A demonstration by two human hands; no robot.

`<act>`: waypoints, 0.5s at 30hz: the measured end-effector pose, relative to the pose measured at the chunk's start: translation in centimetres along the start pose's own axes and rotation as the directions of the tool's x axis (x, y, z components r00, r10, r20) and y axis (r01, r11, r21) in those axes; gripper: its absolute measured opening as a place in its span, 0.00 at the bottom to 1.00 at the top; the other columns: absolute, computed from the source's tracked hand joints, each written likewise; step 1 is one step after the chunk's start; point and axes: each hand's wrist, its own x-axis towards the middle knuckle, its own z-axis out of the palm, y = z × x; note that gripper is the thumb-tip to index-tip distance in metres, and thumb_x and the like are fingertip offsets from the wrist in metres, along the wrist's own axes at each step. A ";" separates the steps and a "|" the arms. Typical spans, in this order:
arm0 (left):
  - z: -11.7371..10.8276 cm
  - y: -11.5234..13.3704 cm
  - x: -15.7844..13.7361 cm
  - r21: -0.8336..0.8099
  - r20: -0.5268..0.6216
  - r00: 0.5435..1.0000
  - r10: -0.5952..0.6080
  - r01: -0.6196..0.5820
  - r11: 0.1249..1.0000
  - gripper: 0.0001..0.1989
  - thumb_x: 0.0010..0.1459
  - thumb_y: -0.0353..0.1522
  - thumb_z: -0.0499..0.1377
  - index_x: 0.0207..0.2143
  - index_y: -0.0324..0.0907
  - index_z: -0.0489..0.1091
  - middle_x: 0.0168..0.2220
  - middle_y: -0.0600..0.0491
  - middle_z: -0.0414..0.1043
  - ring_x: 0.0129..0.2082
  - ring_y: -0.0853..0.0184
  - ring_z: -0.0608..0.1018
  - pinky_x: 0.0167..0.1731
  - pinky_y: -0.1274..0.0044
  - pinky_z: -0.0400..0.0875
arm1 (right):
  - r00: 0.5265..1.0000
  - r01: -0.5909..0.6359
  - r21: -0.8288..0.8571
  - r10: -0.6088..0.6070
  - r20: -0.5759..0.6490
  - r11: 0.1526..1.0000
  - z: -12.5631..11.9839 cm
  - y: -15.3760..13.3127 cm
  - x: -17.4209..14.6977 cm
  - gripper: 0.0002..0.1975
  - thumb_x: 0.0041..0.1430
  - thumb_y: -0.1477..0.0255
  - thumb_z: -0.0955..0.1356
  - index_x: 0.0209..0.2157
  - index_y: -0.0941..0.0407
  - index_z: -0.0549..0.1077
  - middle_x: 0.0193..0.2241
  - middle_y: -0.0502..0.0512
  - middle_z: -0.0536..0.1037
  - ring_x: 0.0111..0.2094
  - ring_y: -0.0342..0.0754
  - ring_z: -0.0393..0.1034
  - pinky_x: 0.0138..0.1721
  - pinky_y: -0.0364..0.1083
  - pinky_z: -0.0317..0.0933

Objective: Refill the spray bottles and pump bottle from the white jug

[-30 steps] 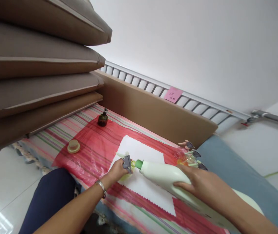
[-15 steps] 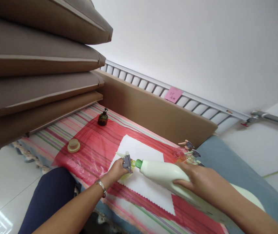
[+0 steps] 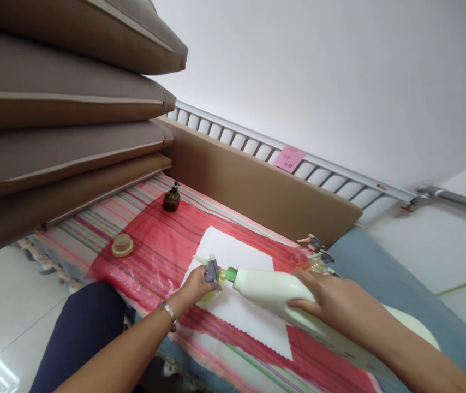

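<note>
My left hand is closed around a small spray bottle with a grey trigger head and a yellowish see-through body. Part of that body is hidden by my fingers, and I cannot tell whether the head is fastened to it. In my right hand lies a large pale green bottle, gripped around its side and tilted nearly flat. Its green spout points left and sits right beside the spray bottle, close to a small yellow ring. Below both hands is a white cloth with zigzag edges.
A cream round cap and a dark pump bottle stand on the red plastic sheet at left. More spray bottles are behind my right hand. Thick brown cushions tower at left; a brown board backs the table.
Both hands keep nearly the same pose and hold the same bottles. The large bottle has shifted very slightly left with the whole view.
</note>
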 end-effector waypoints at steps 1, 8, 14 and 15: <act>0.0 0.1 0.0 -0.003 0.002 1.000 0.000 0.000 1.000 0.22 0.37 0.31 0.65 0.39 0.37 0.71 0.28 0.55 0.73 0.27 0.69 0.72 0.28 0.80 0.66 | 1.000 -0.002 0.000 0.002 0.000 1.000 -0.1 -0.1 0.0 0.09 0.54 0.62 0.65 0.35 0.51 0.68 0.30 0.53 0.78 0.31 0.55 0.73 0.29 0.47 0.61; 0.0 0.1 0.0 -0.004 -0.007 1.000 -0.008 0.008 1.000 0.19 0.37 0.32 0.66 0.35 0.36 0.71 0.26 0.56 0.72 0.25 0.70 0.71 0.26 0.80 0.65 | 0.998 0.038 0.015 -0.037 -0.052 0.999 -0.2 0.0 -0.1 0.09 0.53 0.63 0.66 0.34 0.52 0.69 0.29 0.54 0.78 0.30 0.54 0.74 0.28 0.46 0.60; 0.1 -0.2 0.1 0.001 -0.012 1.000 -0.007 0.007 1.000 0.18 0.37 0.32 0.65 0.34 0.37 0.71 0.27 0.56 0.72 0.26 0.69 0.71 0.27 0.79 0.65 | 0.996 0.055 0.034 -0.052 -0.068 0.998 -0.2 0.0 0.0 0.09 0.53 0.63 0.66 0.34 0.51 0.69 0.30 0.53 0.79 0.30 0.53 0.74 0.27 0.46 0.60; 0.1 -0.3 0.1 0.001 -0.009 1.000 -0.005 0.005 1.000 0.18 0.37 0.32 0.65 0.34 0.37 0.71 0.27 0.56 0.72 0.26 0.69 0.71 0.28 0.79 0.65 | 0.997 0.048 0.031 -0.046 -0.064 0.998 -0.2 -0.1 0.0 0.09 0.53 0.63 0.66 0.34 0.51 0.70 0.29 0.53 0.79 0.30 0.53 0.74 0.27 0.46 0.60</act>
